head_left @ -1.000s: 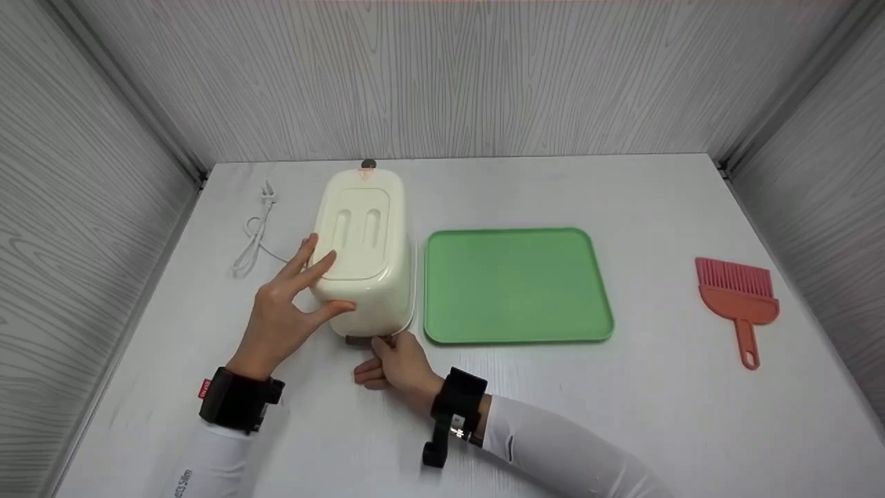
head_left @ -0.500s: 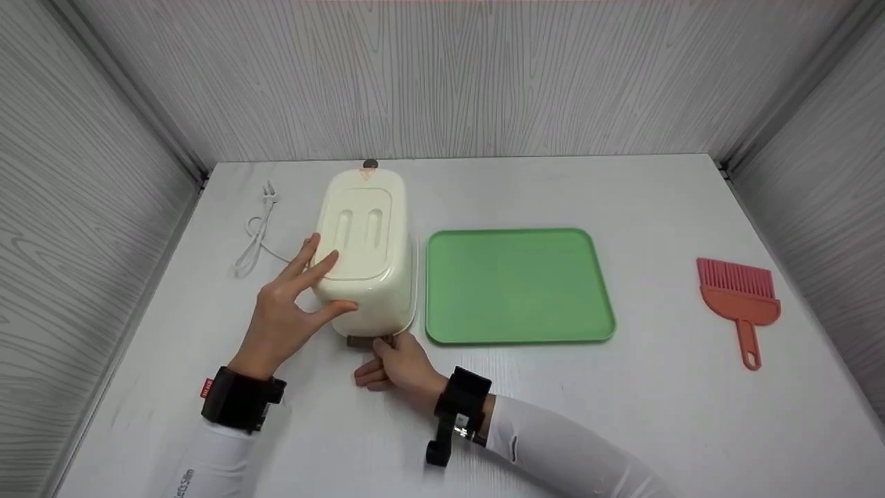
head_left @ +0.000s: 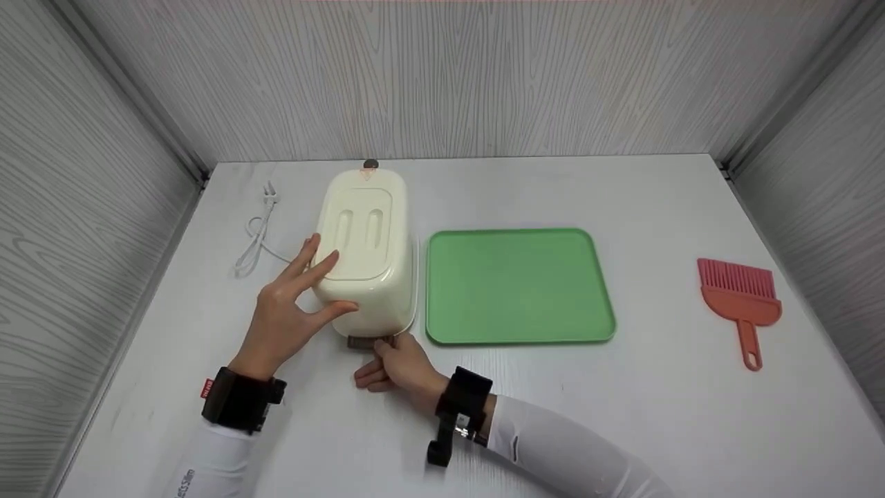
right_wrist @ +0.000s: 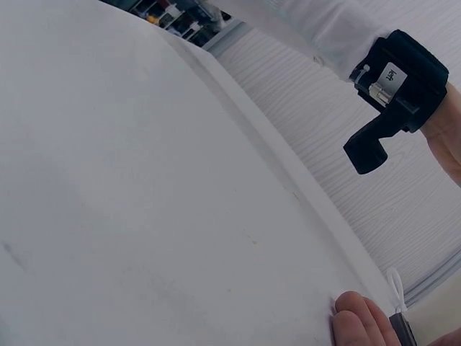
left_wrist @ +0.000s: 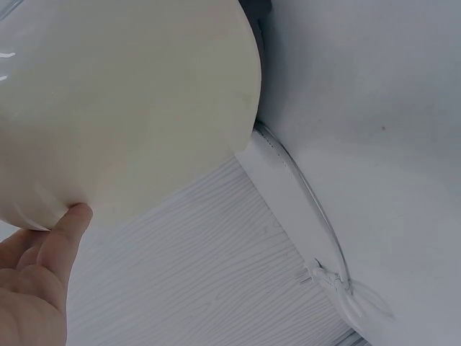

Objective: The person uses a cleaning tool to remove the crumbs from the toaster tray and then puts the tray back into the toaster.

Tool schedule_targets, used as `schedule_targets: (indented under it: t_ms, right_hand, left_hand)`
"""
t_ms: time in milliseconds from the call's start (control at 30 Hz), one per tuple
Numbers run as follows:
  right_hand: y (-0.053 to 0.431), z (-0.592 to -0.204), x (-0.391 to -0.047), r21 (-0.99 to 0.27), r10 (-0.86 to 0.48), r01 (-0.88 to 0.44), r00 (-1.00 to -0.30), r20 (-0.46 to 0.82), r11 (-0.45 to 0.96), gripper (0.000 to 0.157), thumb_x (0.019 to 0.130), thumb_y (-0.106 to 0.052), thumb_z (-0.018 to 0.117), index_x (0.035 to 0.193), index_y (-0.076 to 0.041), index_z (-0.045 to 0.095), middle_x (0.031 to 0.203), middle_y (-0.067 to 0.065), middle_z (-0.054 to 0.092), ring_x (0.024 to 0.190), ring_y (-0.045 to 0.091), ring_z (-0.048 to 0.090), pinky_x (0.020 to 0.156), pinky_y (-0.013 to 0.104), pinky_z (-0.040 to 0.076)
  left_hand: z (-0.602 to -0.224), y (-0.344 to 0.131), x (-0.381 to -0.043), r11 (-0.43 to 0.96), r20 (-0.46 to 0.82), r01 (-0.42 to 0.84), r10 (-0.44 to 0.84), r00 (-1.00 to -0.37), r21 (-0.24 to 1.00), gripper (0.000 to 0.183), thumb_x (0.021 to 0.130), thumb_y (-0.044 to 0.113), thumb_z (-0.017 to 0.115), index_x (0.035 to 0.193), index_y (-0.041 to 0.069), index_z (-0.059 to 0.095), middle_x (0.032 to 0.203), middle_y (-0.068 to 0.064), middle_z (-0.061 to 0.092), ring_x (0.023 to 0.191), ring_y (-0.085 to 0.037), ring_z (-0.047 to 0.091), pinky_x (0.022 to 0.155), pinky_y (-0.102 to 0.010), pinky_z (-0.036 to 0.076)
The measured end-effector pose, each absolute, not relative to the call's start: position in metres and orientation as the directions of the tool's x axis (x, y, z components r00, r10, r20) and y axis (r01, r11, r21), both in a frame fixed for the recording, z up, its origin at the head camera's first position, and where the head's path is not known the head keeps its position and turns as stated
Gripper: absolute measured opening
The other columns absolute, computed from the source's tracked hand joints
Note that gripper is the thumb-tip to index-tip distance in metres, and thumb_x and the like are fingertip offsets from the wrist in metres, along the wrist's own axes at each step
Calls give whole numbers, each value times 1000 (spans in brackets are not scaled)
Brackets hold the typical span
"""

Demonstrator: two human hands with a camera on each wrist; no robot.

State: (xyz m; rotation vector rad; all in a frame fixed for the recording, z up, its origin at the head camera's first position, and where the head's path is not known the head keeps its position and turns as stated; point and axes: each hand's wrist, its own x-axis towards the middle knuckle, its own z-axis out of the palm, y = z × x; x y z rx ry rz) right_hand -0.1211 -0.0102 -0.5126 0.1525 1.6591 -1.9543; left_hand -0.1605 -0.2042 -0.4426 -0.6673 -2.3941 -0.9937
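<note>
A cream toaster [head_left: 359,249] with a closed lid stands on the left half of the table. My left hand [head_left: 280,318] grips its near left corner, the thumb on the front wall and the fingers spread over the top edge and side. In the left wrist view the toaster wall [left_wrist: 144,108] fills the upper left, a fingertip pressed to it. At the toaster's near base, a brown ridged tab [head_left: 361,342] sticks out. My right hand [head_left: 408,366] pinches its right end, thumb on top, the other fingers extended below. In the right wrist view only fingertips [right_wrist: 356,321] show at the bottom.
A green tray [head_left: 518,287] lies just right of the toaster. Farther right is a red brush [head_left: 738,297] with its handle toward me. A white cord with a plug [head_left: 254,235] lies left of the toaster. Pale walls [head_left: 442,83] enclose the table.
The brown tab shows slightly more of itself from under the toaster's near base. Both hands keep nearly the same place and hold.
</note>
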Motion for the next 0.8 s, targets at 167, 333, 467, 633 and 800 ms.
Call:
schedule_targets:
  t_ms: [167,333,467,633,800]
  right_hand:
    - [-9,-513,-120,-863,-316,493,-841,-439,-113,23,109,-11,42,125,4,52,88,25,76,79,29,78,70,36,67]
    - [-6,-513,-123,-846,-274,504,-850,-450,-175,25,108,-9,47,120,10,59,92,25,76,83,28,78,77,37,67]
    - [-3,-514,-124,-833,-247,506,-856,-454,-224,24,107,-7,51,117,13,62,96,25,75,86,25,77,81,36,66]
    - [-2,-514,-122,-816,-223,509,-859,-461,-275,20,105,-4,54,112,13,63,97,23,76,87,24,77,82,35,66]
    - [-3,-514,-121,-816,-203,491,-870,-448,-304,18,105,-2,54,108,13,62,96,23,75,83,22,77,82,35,66]
  left_hand:
    - [-443,-204,-160,620,576,586,250,-778,522,79,72,24,96,143,12,63,159,-16,43,144,-31,47,112,-8,35]
    - [-442,-203,-161,614,568,581,248,-785,535,78,73,23,95,143,12,62,160,-15,43,146,-30,45,112,-8,34]
    - [-442,-203,-161,613,560,576,248,-790,541,78,73,24,95,143,12,62,160,-14,42,146,-29,44,113,-8,34]
    - [-442,-204,-160,616,552,569,247,-796,545,79,73,25,95,144,13,62,161,-14,41,147,-29,43,113,-9,34]
    - [-442,-205,-160,612,559,576,249,-791,542,79,73,24,95,144,12,62,161,-14,41,145,-30,45,113,-8,34]
